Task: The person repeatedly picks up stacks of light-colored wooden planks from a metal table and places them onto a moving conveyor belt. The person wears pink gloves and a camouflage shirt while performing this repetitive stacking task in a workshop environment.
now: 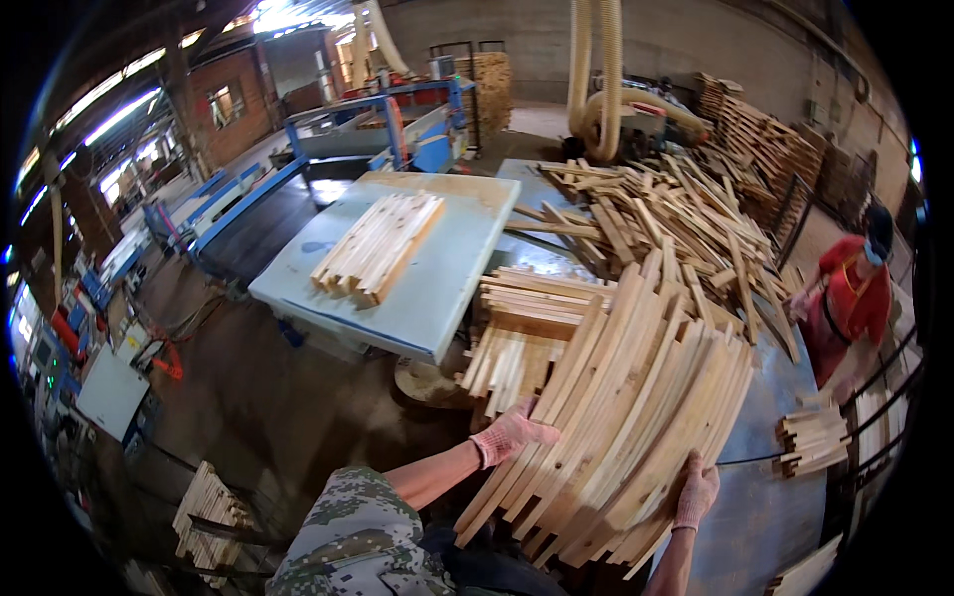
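Note:
A broad bundle of long pale wooden strips (616,427) lies side by side between my two hands, its near ends uneven and close to my body. My left hand (515,434), in a pinkish knit glove, is closed against the bundle's left edge. On the right edge, my gloved right hand (696,491) grips the outer strips, fingers partly hidden by the wood. Just beyond my left hand sits a stack of shorter strips (542,303) laid in crossing layers. Another small stack of strips (380,243) rests on the pale table to the left.
A pale-topped table (467,288) stands ahead left, beside a blue-framed conveyor machine (397,129). Loose strips (676,214) are heaped on the metal bench (785,467) to the right. A person in red (850,308) stands at its far side. More bundled strips (211,521) lie lower left.

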Available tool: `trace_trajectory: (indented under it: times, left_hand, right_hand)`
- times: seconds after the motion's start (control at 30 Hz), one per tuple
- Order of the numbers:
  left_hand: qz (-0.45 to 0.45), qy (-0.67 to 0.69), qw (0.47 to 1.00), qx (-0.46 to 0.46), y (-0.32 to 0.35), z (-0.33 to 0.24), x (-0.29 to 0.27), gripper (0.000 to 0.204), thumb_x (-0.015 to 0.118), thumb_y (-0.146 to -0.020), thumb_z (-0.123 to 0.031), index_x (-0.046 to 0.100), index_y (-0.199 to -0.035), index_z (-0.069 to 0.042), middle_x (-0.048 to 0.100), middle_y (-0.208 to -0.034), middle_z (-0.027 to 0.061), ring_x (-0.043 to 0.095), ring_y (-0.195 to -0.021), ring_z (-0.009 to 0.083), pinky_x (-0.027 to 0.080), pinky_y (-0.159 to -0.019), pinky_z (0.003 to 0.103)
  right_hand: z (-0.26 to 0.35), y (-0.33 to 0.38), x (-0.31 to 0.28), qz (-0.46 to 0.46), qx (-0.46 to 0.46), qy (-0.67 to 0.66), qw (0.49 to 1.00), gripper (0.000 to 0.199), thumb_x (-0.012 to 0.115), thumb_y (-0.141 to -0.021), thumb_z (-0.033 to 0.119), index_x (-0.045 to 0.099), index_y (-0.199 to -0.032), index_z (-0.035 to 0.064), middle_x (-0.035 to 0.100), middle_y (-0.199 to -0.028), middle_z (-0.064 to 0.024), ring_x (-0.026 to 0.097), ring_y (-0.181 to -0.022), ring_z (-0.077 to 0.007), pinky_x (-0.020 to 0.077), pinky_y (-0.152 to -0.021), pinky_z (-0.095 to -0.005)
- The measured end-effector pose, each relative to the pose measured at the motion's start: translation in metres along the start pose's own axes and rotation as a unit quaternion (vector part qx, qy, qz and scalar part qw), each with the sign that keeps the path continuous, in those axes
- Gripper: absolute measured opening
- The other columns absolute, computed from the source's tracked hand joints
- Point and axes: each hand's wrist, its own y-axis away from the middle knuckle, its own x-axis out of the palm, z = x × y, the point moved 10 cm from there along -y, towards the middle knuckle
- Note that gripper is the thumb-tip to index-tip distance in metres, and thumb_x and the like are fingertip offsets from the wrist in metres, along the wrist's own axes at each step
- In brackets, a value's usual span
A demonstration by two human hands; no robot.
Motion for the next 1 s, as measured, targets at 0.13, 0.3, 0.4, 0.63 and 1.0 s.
trace_trajectory:
  times: [0.13, 0.3, 0.4, 0.63, 1.0]
  left_hand:
    - [-0.060, 0.081, 0.994, 0.047, 0.057, -0.024, -0.120, 0.079, 0.092, -0.078, -0.008, 0.052, -0.145, 0.000, 0.069, -0.125, 0.0096, 0.068, -0.112, 0.0197, 0.057, -0.098, 0.034]
    - [-0.179, 0.122, 0.971, 0.096, 0.141, -0.057, -0.282, 0.071, 0.092, -0.077, -0.007, 0.055, -0.138, -0.002, 0.069, -0.121, 0.0079, 0.069, -0.105, 0.0183, 0.059, -0.092, 0.035]
    - [-0.249, 0.142, 0.948, 0.136, 0.203, -0.072, -0.373, 0.071, 0.091, -0.078, -0.006, 0.054, -0.138, -0.003, 0.071, -0.118, 0.0074, 0.071, -0.103, 0.0181, 0.061, -0.091, 0.034]
    - [-0.418, 0.188, 0.866, 0.200, 0.354, -0.086, -0.519, 0.066, 0.088, -0.079, -0.002, 0.057, -0.138, -0.004, 0.074, -0.119, 0.0098, 0.074, -0.102, 0.0203, 0.065, -0.088, 0.037]
    - [-0.603, 0.225, 0.699, 0.313, 0.538, -0.021, -0.684, 0.044, 0.075, -0.091, 0.000, 0.063, -0.134, -0.001, 0.074, -0.102, 0.0075, 0.074, -0.086, 0.0201, 0.063, -0.076, 0.034]
  right_hand:
    - [0.082, 0.031, 0.110, 0.042, -0.067, 0.056, 0.995, 0.065, 0.080, -0.090, 0.060, 0.063, -0.085, -0.0019, 0.065, -0.081, -0.0168, 0.062, -0.080, -0.0326, 0.0520, -0.080, -0.0465]
    - [0.218, 0.110, 0.242, 0.089, -0.171, 0.072, 0.979, 0.062, 0.081, -0.091, 0.057, 0.061, -0.078, -0.0001, 0.063, -0.071, -0.0121, 0.061, -0.071, -0.0244, 0.0501, -0.069, -0.0432]
    - [0.313, 0.194, 0.317, 0.176, -0.177, 0.068, 0.966, 0.061, 0.080, -0.088, 0.058, 0.066, -0.088, -0.0022, 0.069, -0.086, -0.0194, 0.068, -0.084, -0.0358, 0.0524, -0.080, -0.0482]
    - [0.479, 0.355, 0.478, 0.285, -0.336, 0.066, 0.895, 0.067, 0.079, -0.087, 0.064, 0.072, -0.097, -0.0023, 0.074, -0.098, -0.0249, 0.073, -0.098, -0.0409, 0.0558, -0.089, -0.0480]
    - [0.624, 0.622, 0.709, 0.521, -0.444, 0.110, 0.721, 0.077, 0.076, -0.082, 0.074, 0.078, -0.098, -0.0013, 0.077, -0.104, -0.0215, 0.075, -0.104, -0.0359, 0.0567, -0.093, -0.0456]
